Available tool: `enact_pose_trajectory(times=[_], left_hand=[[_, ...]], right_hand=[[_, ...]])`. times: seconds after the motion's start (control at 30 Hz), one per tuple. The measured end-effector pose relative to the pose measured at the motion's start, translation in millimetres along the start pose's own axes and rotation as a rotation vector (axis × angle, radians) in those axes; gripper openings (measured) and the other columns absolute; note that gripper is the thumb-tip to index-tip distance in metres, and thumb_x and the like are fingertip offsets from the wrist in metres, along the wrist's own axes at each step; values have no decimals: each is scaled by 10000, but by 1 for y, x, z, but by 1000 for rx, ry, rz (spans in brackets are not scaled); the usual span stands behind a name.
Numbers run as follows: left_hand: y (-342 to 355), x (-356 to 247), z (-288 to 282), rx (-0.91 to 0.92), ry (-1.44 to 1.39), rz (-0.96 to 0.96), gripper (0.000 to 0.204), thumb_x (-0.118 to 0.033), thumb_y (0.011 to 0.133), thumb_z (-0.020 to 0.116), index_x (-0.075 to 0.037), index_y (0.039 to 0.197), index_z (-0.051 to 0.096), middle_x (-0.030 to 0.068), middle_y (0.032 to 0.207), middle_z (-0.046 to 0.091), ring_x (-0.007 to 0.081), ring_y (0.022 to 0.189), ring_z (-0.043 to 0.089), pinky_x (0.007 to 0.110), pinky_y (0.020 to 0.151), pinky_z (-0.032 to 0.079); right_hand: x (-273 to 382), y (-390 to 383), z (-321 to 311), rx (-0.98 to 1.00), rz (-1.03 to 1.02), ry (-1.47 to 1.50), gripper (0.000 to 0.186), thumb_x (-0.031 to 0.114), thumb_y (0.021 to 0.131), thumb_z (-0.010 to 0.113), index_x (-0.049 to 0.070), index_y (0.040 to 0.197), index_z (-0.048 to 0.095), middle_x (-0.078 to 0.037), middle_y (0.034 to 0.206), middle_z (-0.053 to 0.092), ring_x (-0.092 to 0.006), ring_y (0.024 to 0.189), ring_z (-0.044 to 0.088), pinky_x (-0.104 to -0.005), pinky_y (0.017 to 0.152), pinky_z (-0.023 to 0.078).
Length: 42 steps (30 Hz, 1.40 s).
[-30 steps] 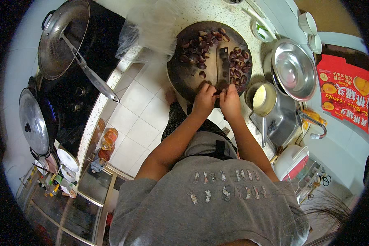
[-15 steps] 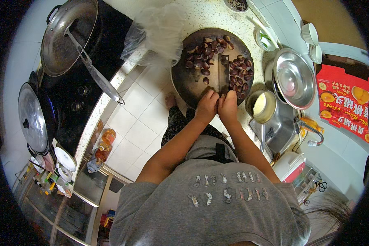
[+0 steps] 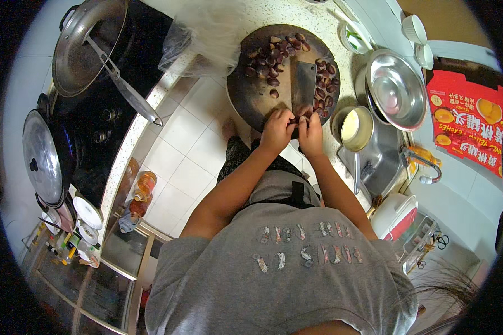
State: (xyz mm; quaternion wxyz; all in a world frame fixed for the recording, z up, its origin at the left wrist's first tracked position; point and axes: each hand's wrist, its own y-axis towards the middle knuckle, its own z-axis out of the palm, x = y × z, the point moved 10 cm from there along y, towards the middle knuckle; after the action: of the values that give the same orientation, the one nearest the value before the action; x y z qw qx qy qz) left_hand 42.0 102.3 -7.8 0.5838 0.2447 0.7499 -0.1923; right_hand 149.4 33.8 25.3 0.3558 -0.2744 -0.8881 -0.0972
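A round dark wooden chopping board lies on the counter before me. On it are brown chestnuts, in a loose heap at the far left and another along the right side. Between these heaps a cleaver has its broad blade pointing away from me, flat side showing. My right hand is closed around its handle at the board's near edge. Close beside it, my left hand is closed, its fingertips pinching a small dark brown piece that looks like a chestnut, mostly hidden by the fingers.
A clear plastic bag lies left of the board. To the right stand steel bowls, a long-handled pan and a sink. Across the floor gap, a wok with a spatula and a lidded pot sit on the stove.
The cleaver has turned from nearly edge-on to showing its broad side. Both hands remain together at the board's near edge. The whole view has shifted slightly.
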Motion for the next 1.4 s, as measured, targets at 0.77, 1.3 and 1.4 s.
enact_pose_trajectory(times=[0.77,1.3,1.4], left_hand=[[3,5,-4,-54,-56,-31,253,-80,764,796,4,941,636,128,904,662,226,757,670,320,714,546],[4,8,-3,-52,-48,-80,231,-115,779,794,15,936,686,133,929,698,228,800,700,317,734,557],[3,11,-3,-71,-41,-62,220,-105,777,789,19,931,692,137,939,698,229,803,702,317,736,561]], right_hand=[[-11,4,-14,-17,139,159,212,179,972,513,-11,987,420,-303,826,610,-507,829,606,-509,688,474],[-5,0,-14,32,105,118,163,132,978,494,-7,1055,458,-271,902,635,-485,853,620,-503,725,493],[8,2,-16,20,98,49,171,135,971,501,-13,1043,454,-290,894,624,-503,830,606,-527,705,484]])
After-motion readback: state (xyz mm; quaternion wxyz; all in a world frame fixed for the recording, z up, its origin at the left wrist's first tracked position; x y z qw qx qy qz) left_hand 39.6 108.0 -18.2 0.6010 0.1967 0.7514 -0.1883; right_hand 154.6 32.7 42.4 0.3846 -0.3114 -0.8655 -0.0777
